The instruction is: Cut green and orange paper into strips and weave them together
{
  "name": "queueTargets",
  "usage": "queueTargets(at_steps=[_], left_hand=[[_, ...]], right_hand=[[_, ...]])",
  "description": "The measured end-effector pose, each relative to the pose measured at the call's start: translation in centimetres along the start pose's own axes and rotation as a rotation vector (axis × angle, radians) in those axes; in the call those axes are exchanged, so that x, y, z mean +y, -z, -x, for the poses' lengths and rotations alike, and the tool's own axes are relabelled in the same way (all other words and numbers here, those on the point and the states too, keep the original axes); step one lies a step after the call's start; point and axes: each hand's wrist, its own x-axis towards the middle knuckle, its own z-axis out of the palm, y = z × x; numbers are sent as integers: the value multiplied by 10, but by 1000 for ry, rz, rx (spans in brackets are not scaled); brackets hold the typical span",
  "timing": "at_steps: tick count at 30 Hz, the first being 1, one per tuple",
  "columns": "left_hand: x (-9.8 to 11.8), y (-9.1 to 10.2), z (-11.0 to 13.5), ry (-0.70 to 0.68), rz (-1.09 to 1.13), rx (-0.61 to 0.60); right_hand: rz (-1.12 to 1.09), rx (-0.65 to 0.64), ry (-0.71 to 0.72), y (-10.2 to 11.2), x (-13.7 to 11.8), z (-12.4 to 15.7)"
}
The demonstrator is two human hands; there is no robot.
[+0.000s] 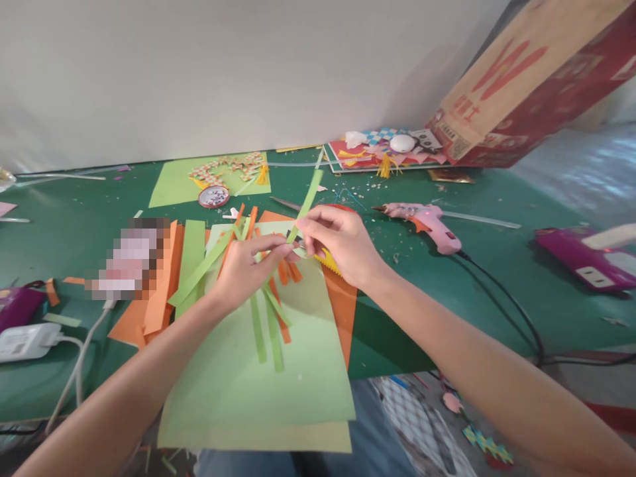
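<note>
My left hand [246,268] and my right hand [340,242] meet over a light green paper sheet [248,391] on the green table. Both pinch a bundle of green and orange paper strips [271,311] that fan out below and to the left. My right hand's fingers also pinch a long green strip [307,199] that sticks up and away. Orange sheets [159,291] lie under and beside the green sheet.
A pink glue gun [427,225] with a black cable lies to the right. A small round tin of beads [213,196] and a green sheet with woven paper [223,172] sit farther back. A cardboard box [527,79] leans at the right. A white charger [24,339] lies at left.
</note>
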Motion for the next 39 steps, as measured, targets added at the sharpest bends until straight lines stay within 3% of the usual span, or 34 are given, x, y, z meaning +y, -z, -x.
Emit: queueTargets(at_steps=[9, 16, 23, 28, 39], left_hand=[[-4, -1, -2, 76, -13, -50], [-6, -2, -3, 149, -25, -79], [-8, -4, -2, 316, 214, -41], [-10, -5, -1, 257, 295, -50], [2, -3, 1, 189, 202, -224]], right_hand=[[-147, 179, 124, 14, -5, -7], [-249, 106, 143, 18, -2, -9], [-168, -36, 97, 11, -2, -2], [-16, 38, 92, 5, 2, -1], [89, 142, 208, -7, 7, 4]])
